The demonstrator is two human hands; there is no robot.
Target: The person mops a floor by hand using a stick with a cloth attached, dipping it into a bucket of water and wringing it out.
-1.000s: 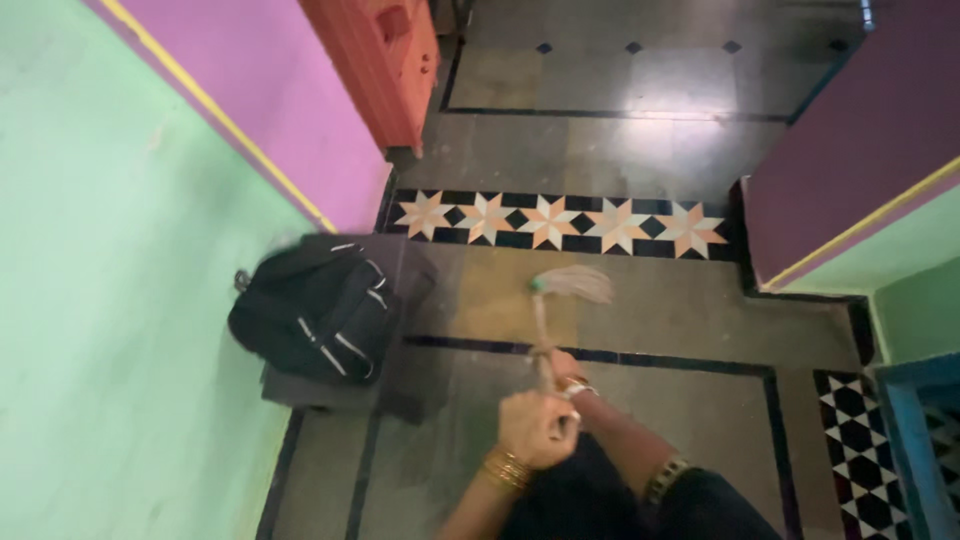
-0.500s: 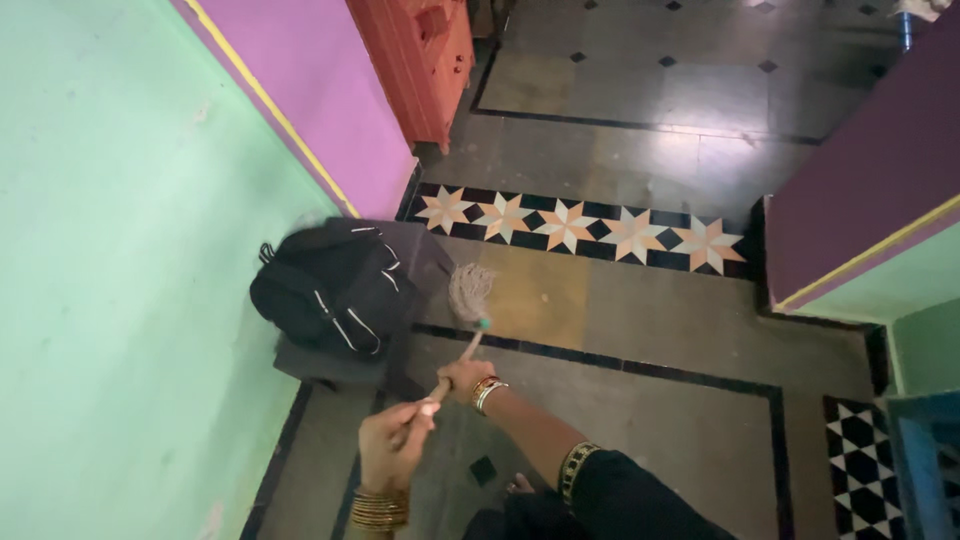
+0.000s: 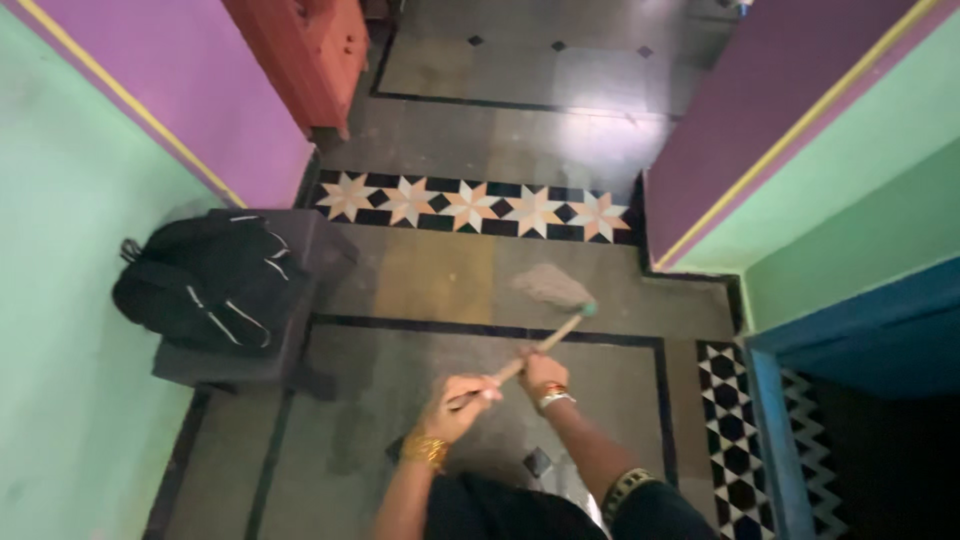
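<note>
Mop [image 3: 545,300] handle slants up-right from both hands [image 3: 460,400], head rightward.

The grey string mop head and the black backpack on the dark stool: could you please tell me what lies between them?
In the head view, only bare floor separates the grey string mop head from the black backpack: grey and yellowish stone, crossed lower down by a dark inlaid line.

- The floor [image 3: 440,270] is grey stone with thin black lines.
- A strip of star tiles [image 3: 470,207] in peach, white and black runs across it.
- The left wall [image 3: 60,200] is green below, pink above, with a yellow line.
- An orange cupboard [image 3: 300,50] stands far back.
- A black bag [image 3: 200,285] sits on a dark stool.
- A blue door frame [image 3: 860,330] is on the right.
- Light shines on the far floor.
</note>
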